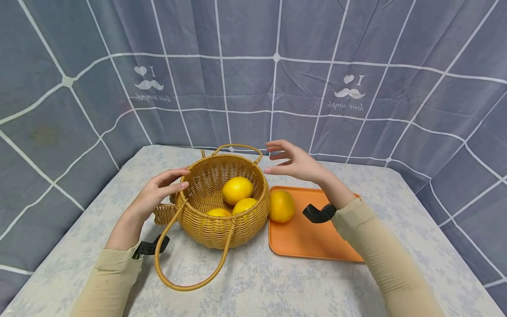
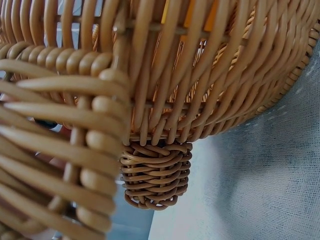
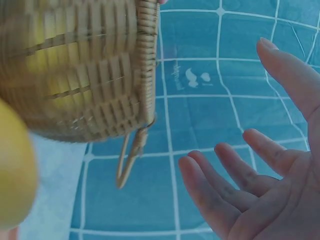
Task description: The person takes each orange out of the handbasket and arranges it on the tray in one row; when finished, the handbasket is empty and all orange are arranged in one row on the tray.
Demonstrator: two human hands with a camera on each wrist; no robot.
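Observation:
A round wicker basket (image 1: 222, 229) stands on the table with three smooth yellow fruits (image 1: 237, 190) inside. My left hand (image 1: 158, 189) rests at its left rim, thumb and index fingertip right at the edge. In the left wrist view, the wicker side (image 2: 200, 85) and a stubby woven foot (image 2: 157, 175) fill the frame, and most of the hand is hidden behind the weave. Beyond the right rim, my right hand (image 1: 297, 163) hovers with fingers spread and nothing in them. Another yellow fruit (image 1: 282, 206) lies on an orange tray (image 1: 313, 242), close against the basket.
One basket handle (image 1: 190, 288) hangs down toward the front; the other handle (image 1: 237, 145) stands at the back rim. A woven stub (image 1: 164, 213) juts out on the left. Behind the pale patterned table (image 1: 245, 286) hangs a grey checked curtain (image 1: 245, 83).

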